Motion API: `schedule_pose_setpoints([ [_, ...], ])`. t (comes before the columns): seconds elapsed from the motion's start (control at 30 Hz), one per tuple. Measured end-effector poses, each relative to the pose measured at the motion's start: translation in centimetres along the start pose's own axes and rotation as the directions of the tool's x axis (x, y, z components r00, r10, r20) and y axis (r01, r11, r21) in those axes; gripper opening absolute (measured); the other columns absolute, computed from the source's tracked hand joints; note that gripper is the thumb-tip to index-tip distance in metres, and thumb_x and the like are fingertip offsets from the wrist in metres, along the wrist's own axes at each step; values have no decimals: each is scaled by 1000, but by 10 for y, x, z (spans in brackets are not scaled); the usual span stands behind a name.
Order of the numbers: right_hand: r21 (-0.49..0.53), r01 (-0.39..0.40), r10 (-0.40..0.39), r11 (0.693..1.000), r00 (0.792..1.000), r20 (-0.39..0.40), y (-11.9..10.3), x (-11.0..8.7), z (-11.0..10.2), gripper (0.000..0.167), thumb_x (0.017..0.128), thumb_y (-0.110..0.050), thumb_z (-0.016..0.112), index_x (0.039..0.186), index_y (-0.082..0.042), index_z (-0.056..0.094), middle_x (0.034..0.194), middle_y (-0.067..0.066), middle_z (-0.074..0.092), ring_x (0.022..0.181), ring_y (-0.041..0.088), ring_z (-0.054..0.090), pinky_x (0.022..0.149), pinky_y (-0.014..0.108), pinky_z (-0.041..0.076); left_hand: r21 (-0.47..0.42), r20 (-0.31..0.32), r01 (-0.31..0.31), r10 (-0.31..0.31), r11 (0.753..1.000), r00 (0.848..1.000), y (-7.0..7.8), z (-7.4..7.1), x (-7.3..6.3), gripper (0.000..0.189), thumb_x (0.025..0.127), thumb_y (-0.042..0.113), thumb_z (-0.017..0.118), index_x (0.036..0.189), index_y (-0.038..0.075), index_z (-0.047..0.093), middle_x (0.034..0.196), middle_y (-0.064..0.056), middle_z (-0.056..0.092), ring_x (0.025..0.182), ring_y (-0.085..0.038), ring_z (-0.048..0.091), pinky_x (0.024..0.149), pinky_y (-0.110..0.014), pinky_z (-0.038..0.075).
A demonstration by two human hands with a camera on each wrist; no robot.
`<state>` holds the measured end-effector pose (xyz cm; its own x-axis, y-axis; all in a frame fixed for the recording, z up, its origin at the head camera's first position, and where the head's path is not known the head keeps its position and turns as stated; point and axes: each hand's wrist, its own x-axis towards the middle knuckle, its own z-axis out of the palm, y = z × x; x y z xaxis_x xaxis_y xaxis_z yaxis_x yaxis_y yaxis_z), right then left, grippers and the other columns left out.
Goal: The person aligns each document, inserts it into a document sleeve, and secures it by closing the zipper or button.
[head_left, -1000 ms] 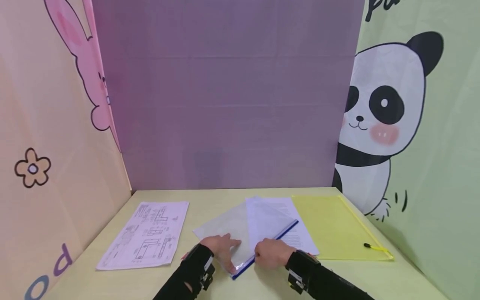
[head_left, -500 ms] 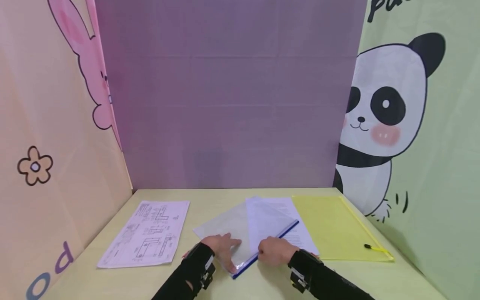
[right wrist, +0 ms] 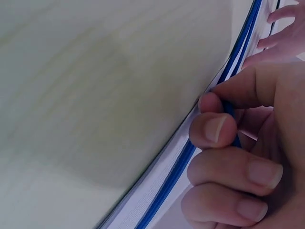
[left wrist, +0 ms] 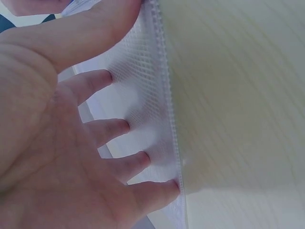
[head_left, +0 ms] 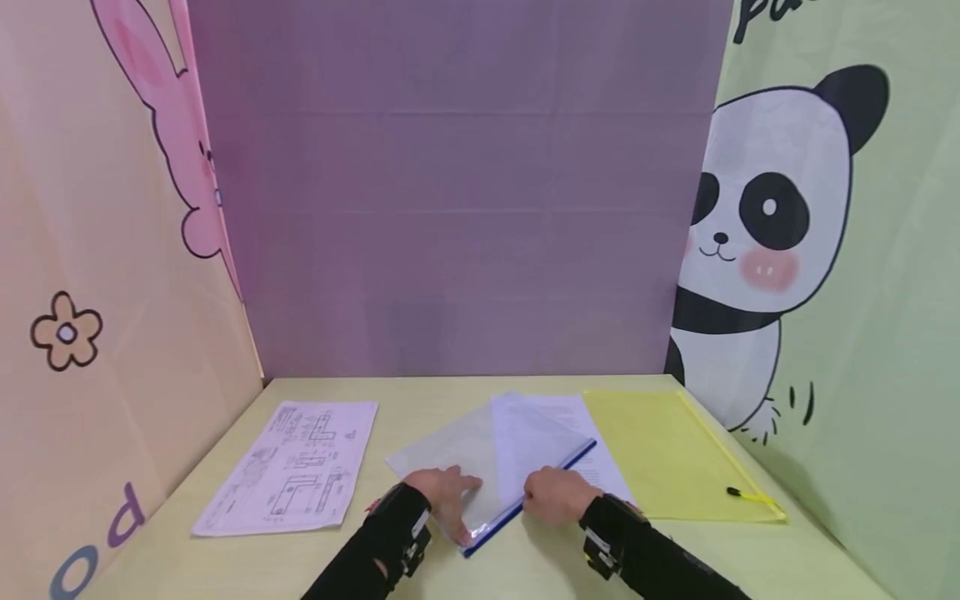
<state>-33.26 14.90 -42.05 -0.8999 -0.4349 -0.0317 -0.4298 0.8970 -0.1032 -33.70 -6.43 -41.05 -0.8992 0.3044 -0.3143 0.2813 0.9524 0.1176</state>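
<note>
A clear mesh-textured zip document bag [head_left: 450, 442] with a blue zipper edge [head_left: 492, 527] lies slanted in the middle of the table. My left hand [head_left: 444, 500] rests on its near left part, thumb down by the corner of the blue edge. In the left wrist view the fingers [left wrist: 114, 131] are spread and press on the mesh. Partway along the zipper, my right hand [head_left: 558, 495] pinches the blue edge between curled fingers and thumb. A bit of blue shows between those fingers [right wrist: 219, 131] in the right wrist view.
A printed white sheet [head_left: 600, 467] overlaps the bag's right side. Beyond it lies a yellow zip bag [head_left: 645, 450] with a black-tipped yellow pull [head_left: 735, 492]. Sheets with technical drawings [head_left: 288, 467] lie at the left. A purple panel [head_left: 465, 208] stands behind the table.
My right hand has slid a little up and to the right along the blue zipper edge. The left hand and the bag have stayed in place.
</note>
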Motion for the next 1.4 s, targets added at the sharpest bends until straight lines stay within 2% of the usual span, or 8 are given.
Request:
schedule_pose_setpoints([
  [0.4, 3, -1, 1, 1000, 999, -38, 4, 1, 4, 16, 88, -18, 66, 73, -14, 65, 72, -1, 57, 66, 16, 50, 62, 37, 46, 5, 15, 22, -22, 1000, 1000, 3, -2, 1, 82, 74, 42, 91, 146, 33, 53, 154, -8, 46, 139, -30, 46, 111, -51, 40],
  [0.67, -27, 8, -10, 1000, 998, -59, 0, 2, 8, 18, 88, -20, 67, 71, -14, 63, 70, -1, 56, 64, 17, 50, 60, 38, 47, 4, -9, 1, -1, 1000, 1000, 1, -1, -4, 85, 72, 42, 92, 146, 29, 54, 152, -10, 47, 136, -30, 48, 109, -50, 42],
  [0.8, -8, -12, 11, 1000, 998, -56, 5, 2, 6, 19, 88, -19, 67, 70, -15, 62, 70, -1, 55, 65, 17, 50, 60, 38, 46, 5, -22, 0, 0, 1000, 1000, 1, 1, 1, 85, 70, 42, 93, 145, 30, 55, 151, -10, 48, 135, -32, 49, 108, -52, 43],
  [1.03, 22, -59, 61, 998, 996, -58, 14, 3, 4, 17, 89, -18, 65, 72, -15, 64, 72, -1, 56, 67, 17, 50, 62, 40, 46, 12, 6, 20, -20, 1000, 1000, 0, 7, 13, 85, 72, 42, 92, 147, 33, 52, 155, -7, 45, 139, -30, 46, 110, -54, 40],
  [1.4, 4, -42, 42, 999, 996, -77, 15, 1, 5, 20, 89, -19, 66, 70, -15, 62, 72, -1, 57, 67, 17, 52, 62, 41, 48, 8, -10, -16, 16, 1000, 1000, 4, 0, -5, 82, 74, 39, 91, 146, 29, 53, 155, -10, 45, 138, -34, 46, 110, -55, 40],
])
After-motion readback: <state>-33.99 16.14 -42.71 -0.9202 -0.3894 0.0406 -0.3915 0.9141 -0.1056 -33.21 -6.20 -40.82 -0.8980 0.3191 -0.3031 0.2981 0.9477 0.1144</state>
